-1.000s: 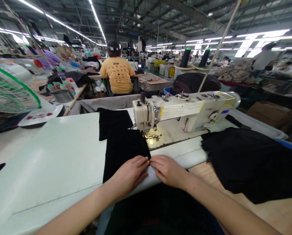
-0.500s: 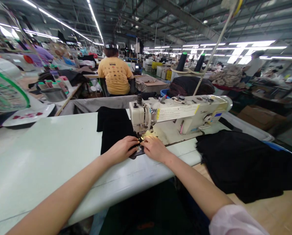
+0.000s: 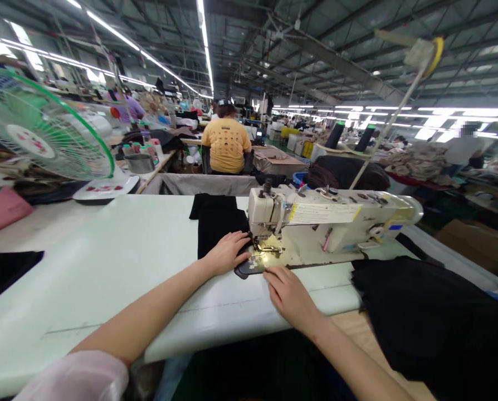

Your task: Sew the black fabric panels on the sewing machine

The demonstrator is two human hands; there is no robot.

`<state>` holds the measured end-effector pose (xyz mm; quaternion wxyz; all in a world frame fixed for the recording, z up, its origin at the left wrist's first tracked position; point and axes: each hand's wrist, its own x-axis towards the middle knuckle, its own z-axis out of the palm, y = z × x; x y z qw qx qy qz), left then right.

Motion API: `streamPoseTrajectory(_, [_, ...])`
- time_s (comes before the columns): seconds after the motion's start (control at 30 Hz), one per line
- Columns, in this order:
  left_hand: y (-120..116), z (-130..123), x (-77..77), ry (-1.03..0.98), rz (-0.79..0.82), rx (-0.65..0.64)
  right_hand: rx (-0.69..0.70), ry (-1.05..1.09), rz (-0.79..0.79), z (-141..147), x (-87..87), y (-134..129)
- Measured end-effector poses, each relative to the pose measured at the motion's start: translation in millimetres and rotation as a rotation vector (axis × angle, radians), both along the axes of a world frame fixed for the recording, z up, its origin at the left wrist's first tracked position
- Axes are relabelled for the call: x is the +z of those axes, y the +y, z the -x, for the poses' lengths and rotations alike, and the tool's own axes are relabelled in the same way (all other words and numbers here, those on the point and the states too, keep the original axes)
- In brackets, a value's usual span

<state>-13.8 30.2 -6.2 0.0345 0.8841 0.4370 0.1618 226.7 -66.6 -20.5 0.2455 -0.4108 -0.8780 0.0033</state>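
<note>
A white sewing machine [image 3: 316, 214] stands on the pale table, its lamp lighting the needle plate [image 3: 269, 249]. Black fabric [image 3: 218, 225] lies flat to the left of the needle, with one edge beside the presser foot. My left hand [image 3: 228, 253] rests on the right edge of this fabric, fingers stretched toward the foot and thumb apart. At the front edge of the machine bed is my right hand [image 3: 291, 292], its fingers lightly bent and no cloth visible in them. Its fingertips touch down near the bed's edge.
A pile of black fabric [image 3: 433, 317] lies at the right on a wooden surface [image 3: 366, 328]. On the left stand a green-rimmed fan [image 3: 44, 128] and a metal bowl [image 3: 139, 163]. A person in a yellow shirt [image 3: 226, 143] sits ahead, facing away. Thread cones [image 3: 336, 135] stand behind the machine.
My right hand has drawn back from the needle toward the table's front edge. My left hand stays by the foot on the fabric. The view has turned left and tilted up a little.
</note>
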Motion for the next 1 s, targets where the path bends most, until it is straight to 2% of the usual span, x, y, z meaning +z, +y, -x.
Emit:
streamPoseTrajectory(0.17, [-44.2, 5.0, 3.2, 0.032, 0.040, 0.021, 0.065, -0.016, 0.054, -11.1, 4.0, -17.3])
streamPoseTrajectory(0.23, [-61.2, 5.0, 8.2, 0.048, 0.035, 0.010, 0.075, -0.006, 0.068, -5.8, 9.2, -18.3])
streamPoseTrajectory(0.3, [-66.9, 3.7, 14.3, 0.046, 0.021, 0.031, 0.080, -0.003, 0.052, 5.5, 13.0, -15.0])
streamPoseTrajectory(0.4, [-48.4, 0.2, 19.8, 0.028, 0.006, 0.102, 0.058, -0.039, 0.069, 28.0, 13.5, -3.4])
streamPoseTrajectory(0.53, [7.4, -4.1, 16.7, 0.055, 0.040, 0.207, -0.001, -0.056, 0.168, 51.2, 10.9, 10.3])
streamPoseTrajectory(0.67, [50.8, -8.2, 18.6, 0.101, 0.092, 0.250, 0.014, -0.053, 0.161, 48.5, 15.6, 1.4])
streamPoseTrajectory(0.77, [69.0, -4.4, 29.9, 0.103, 0.074, 0.233, 0.064, -0.077, 0.130, 22.8, 26.9, -14.5])
streamPoseTrajectory(0.83, [81.1, 4.5, 36.7, 0.086, 0.042, 0.208, -0.019, -0.098, 0.106, -8.5, 37.7, -24.0])
streamPoseTrajectory(0.87, [86.9, 9.9, 38.7, 0.071, 0.000, 0.176, -0.121, -0.107, 0.097, -28.5, 43.7, -28.4])
streamPoseTrajectory(0.93, [95.4, 20.2, 39.6, -0.024, -0.226, 0.170, -0.402, -0.113, 0.089, -75.1, 54.8, -37.0])
streamPoseTrajectory(1.0, [96.0, 27.0, 38.2, -0.117, -0.340, 0.163, -0.685, -0.094, 0.088, -124.1, 62.0, -44.4])
